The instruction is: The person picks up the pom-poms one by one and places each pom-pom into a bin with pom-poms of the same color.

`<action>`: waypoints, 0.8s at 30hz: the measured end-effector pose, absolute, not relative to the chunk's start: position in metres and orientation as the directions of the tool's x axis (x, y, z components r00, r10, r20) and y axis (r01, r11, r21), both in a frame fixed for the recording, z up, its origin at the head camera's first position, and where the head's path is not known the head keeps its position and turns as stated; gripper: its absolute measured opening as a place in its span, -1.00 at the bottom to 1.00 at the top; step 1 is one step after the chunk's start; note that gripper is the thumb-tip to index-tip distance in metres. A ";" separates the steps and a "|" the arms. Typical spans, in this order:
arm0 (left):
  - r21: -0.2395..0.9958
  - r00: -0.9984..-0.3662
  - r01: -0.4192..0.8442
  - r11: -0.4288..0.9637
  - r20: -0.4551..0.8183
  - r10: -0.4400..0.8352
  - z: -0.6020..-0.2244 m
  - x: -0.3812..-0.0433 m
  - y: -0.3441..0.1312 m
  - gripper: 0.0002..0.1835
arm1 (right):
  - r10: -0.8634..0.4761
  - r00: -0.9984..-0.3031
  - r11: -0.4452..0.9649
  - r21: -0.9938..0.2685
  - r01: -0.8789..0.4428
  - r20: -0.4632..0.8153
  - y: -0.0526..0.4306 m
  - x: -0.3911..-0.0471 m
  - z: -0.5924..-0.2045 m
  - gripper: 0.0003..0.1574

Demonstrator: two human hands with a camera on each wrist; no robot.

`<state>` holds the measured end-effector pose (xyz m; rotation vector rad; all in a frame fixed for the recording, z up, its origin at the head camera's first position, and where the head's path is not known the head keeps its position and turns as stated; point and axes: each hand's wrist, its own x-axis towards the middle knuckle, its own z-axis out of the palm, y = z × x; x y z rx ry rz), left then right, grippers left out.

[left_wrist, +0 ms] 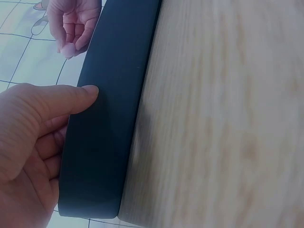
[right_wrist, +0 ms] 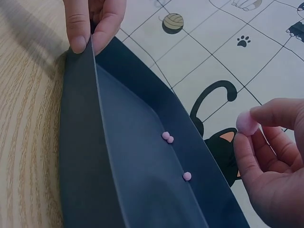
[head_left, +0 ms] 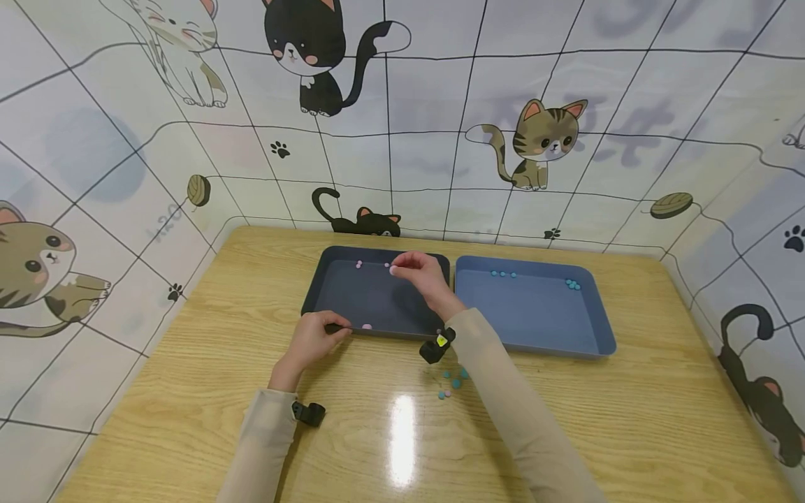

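Observation:
My right hand [head_left: 426, 278] pinches a pink ball [right_wrist: 246, 123] between thumb and fingertips, held above the dark grey tray [head_left: 371, 297] toward its far side. Down at the tray's near left, my left hand [head_left: 313, 339] grips the near rim, thumb [left_wrist: 89, 93] outside the wall and fingers over the inner side. Two small pink balls [right_wrist: 167, 137] lie together along the tray's far wall, and a single pink ball [right_wrist: 187, 176] sits farther along it. Another pink ball [head_left: 367, 326] shows by the near wall in the head view.
A blue tray [head_left: 534, 318] stands to the right of the dark one. Three blue balls [head_left: 503, 274] sit in a row at its back, with a blue cluster [head_left: 573, 284] at its back right. Loose blue balls [head_left: 455, 383] and a pink ball [head_left: 448, 393] lie on the wooden table under the right forearm.

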<state>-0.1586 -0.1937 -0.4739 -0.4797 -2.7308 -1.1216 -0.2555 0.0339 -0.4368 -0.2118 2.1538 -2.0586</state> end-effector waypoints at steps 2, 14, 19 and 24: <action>0.655 -0.937 0.348 0.670 0.258 0.235 -0.474 -0.159 -0.194 -0.94 | -0.212 -0.977 0.043 -0.999 0.007 -0.016 0.034 -0.257 -0.438 -0.76; 0.667 -0.943 0.332 0.667 0.241 0.229 -0.474 -0.159 -0.194 -0.93 | -0.207 -0.978 0.032 -0.999 0.028 -0.034 0.035 -0.257 -0.438 -0.81; 0.669 -0.948 0.318 0.672 0.224 0.225 -0.473 -0.159 -0.194 -0.94 | -0.210 -0.977 0.009 -0.999 0.042 -0.043 0.038 -0.252 -0.436 -0.80; 0.663 -0.946 0.325 0.674 0.230 0.229 -0.473 -0.159 -0.194 -0.94 | -0.214 -0.977 -0.002 -1.000 0.015 -0.014 0.043 -0.245 -0.434 -0.81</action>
